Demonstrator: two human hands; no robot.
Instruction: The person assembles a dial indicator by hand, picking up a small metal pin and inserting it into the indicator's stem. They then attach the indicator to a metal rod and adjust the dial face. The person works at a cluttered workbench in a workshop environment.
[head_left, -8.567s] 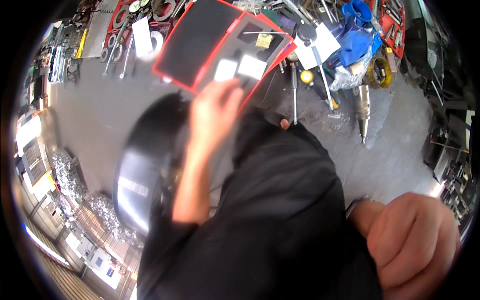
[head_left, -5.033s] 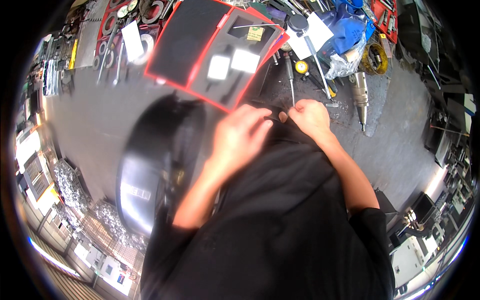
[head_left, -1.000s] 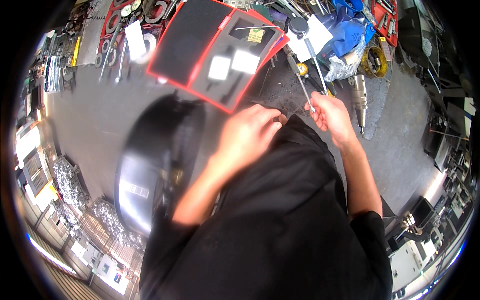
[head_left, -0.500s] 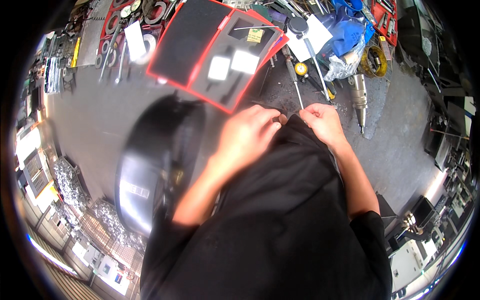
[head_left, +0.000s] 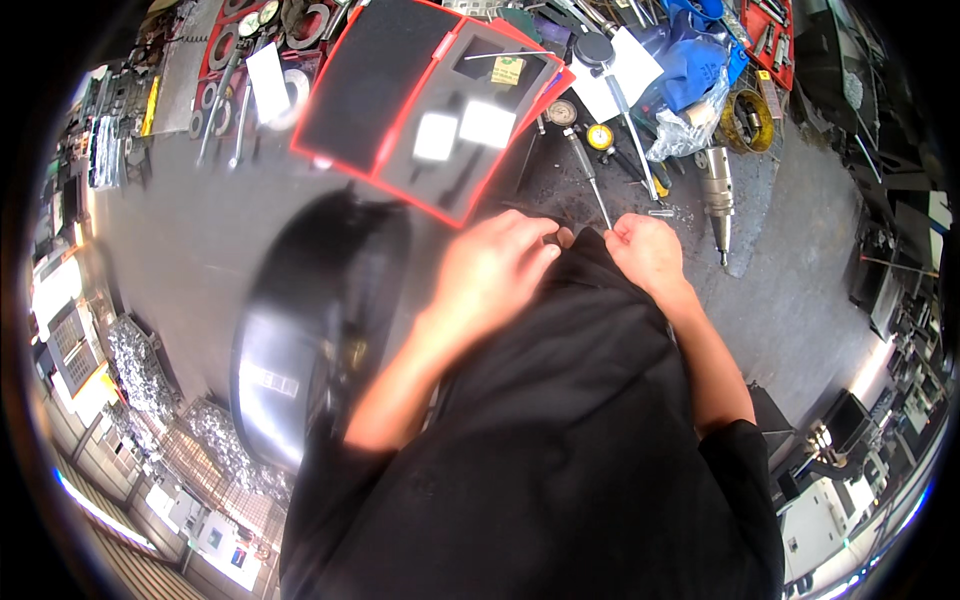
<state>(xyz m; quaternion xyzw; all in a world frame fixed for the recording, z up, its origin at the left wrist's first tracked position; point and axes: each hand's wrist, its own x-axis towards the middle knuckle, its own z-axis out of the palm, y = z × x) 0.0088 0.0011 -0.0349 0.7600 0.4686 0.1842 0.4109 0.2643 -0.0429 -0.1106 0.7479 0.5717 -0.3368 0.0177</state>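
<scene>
A dial bore gauge with a round face [head_left: 563, 113], a grey grip [head_left: 578, 152] and a thin stem [head_left: 599, 200] slants down toward me. My right hand [head_left: 648, 252] has closed fingers around the stem's near end, and the tip is hidden in them. To its left, my left hand [head_left: 496, 262] is curled with thumb and fingers close together. Whatever it may hold is hidden behind the fingers and my black clothing [head_left: 570, 380]. Just beyond my left hand lies an open red case [head_left: 410, 185] with grey foam.
On the grey bench [head_left: 190, 220] lie a yellow dial gauge [head_left: 600, 137], a metal tool holder [head_left: 717, 190], a yellow ring [head_left: 748, 122] and a blue cloth [head_left: 690, 75]. A curved black visor-like piece [head_left: 285, 340] blocks the left side. Metal rings and rods fill the far left.
My right hand has shifted slightly, with the stem in its fingers. The gauge now slants more, and its round face shows beside the case. My left hand stays nearly still.
</scene>
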